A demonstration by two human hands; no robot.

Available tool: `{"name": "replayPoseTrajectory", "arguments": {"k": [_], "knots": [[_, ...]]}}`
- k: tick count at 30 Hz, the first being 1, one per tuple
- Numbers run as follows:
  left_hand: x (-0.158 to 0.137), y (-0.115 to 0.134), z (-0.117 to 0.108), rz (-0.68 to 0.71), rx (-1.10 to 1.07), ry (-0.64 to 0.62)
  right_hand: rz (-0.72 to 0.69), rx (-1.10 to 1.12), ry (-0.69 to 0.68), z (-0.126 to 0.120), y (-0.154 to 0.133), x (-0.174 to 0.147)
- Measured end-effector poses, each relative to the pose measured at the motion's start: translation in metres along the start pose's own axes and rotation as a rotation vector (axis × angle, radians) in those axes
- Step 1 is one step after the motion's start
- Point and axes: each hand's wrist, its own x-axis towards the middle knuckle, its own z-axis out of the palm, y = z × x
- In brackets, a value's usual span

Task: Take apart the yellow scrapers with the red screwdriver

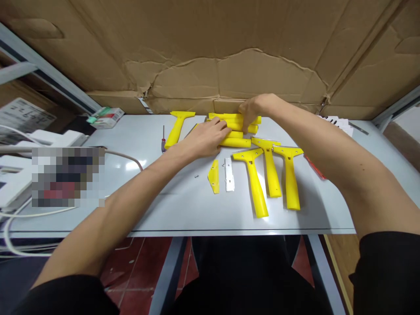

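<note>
A pile of yellow scraper handles (235, 142) lies near the back of the table, with both hands at it. My left hand (210, 136) is curled over the pile's left end, hiding the handles' heads. From behind, my right hand (252, 113) reaches down with bent fingers gripping the upper handles near their right ends. In front lie three separate yellow scrapers: one (255, 186) nearest me, a middle one (271, 170) and a right one (291, 179). A yellow blade cover plate (214, 177) and a silver metal plate (229, 175) lie side by side, with a tiny screw (197, 176) to their left.
Another yellow scraper (177, 127) and a screwdriver (163, 142) lie left of the pile. A small box (106, 118) stands at the back left. White equipment with cables (16, 183) fills the left edge. Cardboard (229, 35) walls the back. A red object (315, 168) lies under my right forearm.
</note>
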Motion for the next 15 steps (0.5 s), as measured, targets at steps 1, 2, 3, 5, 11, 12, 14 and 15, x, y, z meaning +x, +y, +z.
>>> {"name": "replayPoseTrajectory", "arguments": {"k": [1, 2, 3, 5, 11, 12, 14, 15], "knots": [[0.002, 0.001, 0.001, 0.001, 0.015, 0.012, -0.004, -0.021, -0.031, 0.002, 0.001, -0.001], [0.004, 0.001, 0.003, 0.0, 0.029, 0.022, -0.004, -0.049, -0.08, 0.004, 0.002, -0.001], [0.006, 0.001, 0.004, 0.0, 0.043, 0.029, -0.005, -0.077, -0.119, 0.006, 0.003, -0.002], [0.011, 0.002, 0.005, 0.007, 0.078, 0.036, -0.02, -0.106, -0.101, 0.012, 0.006, -0.003], [0.019, 0.007, -0.001, 0.063, 0.169, 0.028, -0.048, -0.052, -0.068, 0.019, 0.013, -0.006], [0.019, 0.009, -0.004, 0.072, 0.182, 0.022, -0.044, -0.044, -0.075, 0.019, 0.015, -0.006], [0.017, 0.01, -0.01, 0.075, 0.208, 0.02, -0.032, -0.029, -0.091, 0.018, 0.02, -0.007], [0.015, 0.01, -0.013, 0.072, 0.213, 0.029, -0.024, -0.018, -0.092, 0.018, 0.023, -0.008]]}}
